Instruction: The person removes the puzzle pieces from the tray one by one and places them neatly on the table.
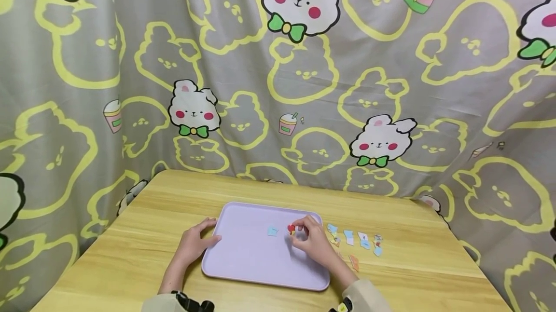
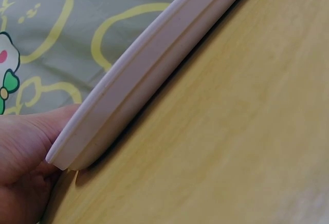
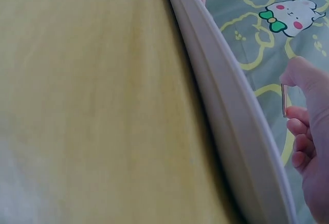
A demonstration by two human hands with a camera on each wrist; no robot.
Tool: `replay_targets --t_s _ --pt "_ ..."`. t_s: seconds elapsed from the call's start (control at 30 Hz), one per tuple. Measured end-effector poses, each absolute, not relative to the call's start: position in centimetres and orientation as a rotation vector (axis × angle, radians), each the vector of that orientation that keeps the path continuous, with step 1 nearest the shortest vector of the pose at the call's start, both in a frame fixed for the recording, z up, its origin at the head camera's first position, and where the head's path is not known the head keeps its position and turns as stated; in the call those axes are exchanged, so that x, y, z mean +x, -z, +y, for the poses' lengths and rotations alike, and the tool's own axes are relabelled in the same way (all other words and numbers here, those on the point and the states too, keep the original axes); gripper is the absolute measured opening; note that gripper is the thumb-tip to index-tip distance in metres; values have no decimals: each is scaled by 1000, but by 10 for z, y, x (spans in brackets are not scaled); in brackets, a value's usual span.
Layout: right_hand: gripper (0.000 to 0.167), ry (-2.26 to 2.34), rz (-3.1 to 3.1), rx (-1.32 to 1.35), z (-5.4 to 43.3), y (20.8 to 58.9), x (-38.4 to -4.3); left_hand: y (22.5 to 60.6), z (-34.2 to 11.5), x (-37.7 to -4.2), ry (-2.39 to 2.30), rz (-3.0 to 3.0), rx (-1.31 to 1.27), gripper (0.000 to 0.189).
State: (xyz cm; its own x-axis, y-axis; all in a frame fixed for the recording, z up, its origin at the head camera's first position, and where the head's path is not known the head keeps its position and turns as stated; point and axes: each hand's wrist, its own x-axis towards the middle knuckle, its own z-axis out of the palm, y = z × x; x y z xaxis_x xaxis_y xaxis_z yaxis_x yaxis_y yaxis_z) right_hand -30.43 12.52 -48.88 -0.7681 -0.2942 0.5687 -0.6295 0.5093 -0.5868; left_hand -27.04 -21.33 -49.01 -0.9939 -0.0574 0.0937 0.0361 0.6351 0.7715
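Observation:
A light purple tray (image 1: 247, 264) lies on the wooden table. My left hand (image 1: 194, 243) holds its left rim, thumb over the edge; the left wrist view shows the same hand (image 2: 23, 157) at the tray's corner. Over the right half of the tray, my right hand (image 1: 313, 240) pinches a small red and yellow puzzle piece (image 1: 291, 229) between thumb and fingers. Seen edge-on in the right wrist view, that piece (image 3: 284, 100) is thin and flat. A light blue puzzle piece (image 1: 272, 231) lies on the tray, left of the held one.
Several puzzle pieces lie on the table right of the tray, among them a blue and white one (image 1: 349, 237) and an orange one (image 1: 354, 263). Some are partly hidden by my right hand. A patterned curtain (image 1: 243, 75) hangs behind the table (image 1: 139, 235).

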Motion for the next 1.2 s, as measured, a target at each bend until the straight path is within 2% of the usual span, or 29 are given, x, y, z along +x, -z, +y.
replay_targets --t_s 0.63,1.2 --pt "31 -1167 -2458 684 149 489 -293 491 -215 -271 1283 -2749 3 52" --pt "32 -1071 -2413 755 191 490 -279 491 -215 -272 1287 -2740 -12 51"
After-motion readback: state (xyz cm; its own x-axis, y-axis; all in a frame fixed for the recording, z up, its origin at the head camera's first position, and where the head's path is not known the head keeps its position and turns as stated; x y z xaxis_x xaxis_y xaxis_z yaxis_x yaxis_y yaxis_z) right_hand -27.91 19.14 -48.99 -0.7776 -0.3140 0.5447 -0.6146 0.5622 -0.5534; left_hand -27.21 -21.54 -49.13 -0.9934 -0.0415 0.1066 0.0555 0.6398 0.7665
